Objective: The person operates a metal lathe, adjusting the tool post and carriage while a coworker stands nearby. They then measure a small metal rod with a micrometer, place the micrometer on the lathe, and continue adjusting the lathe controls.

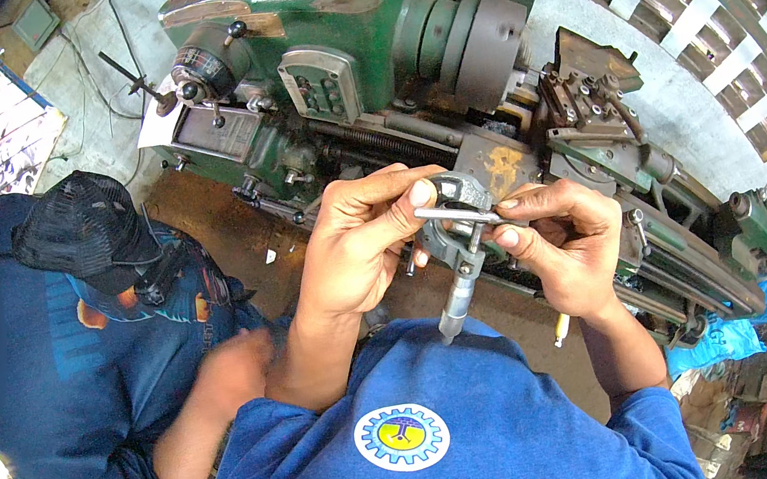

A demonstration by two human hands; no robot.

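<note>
In front of my chest I hold an outside micrometer [458, 300], its frame up and its silver thimble slanting down toward my blue shirt. My left hand [352, 234] is closed, thumb and fingers gripping the micrometer's frame; some of its fingers are hidden behind the frame. A thin grey metal rod [456, 215] lies across the micrometer's opening, its left end by my left thumb. Thumb and forefinger of my right hand [565, 234] pinch the rod's right end. Whether the rod touches the measuring faces, I cannot tell.
A large green lathe [304, 9] stands ahead, with its chuck [486, 50], tool post [583, 94] and bed running to the right. Close on my left is another person [86, 340] in a dark shirt and cap. A blue plastic bag [720, 342] lies at right.
</note>
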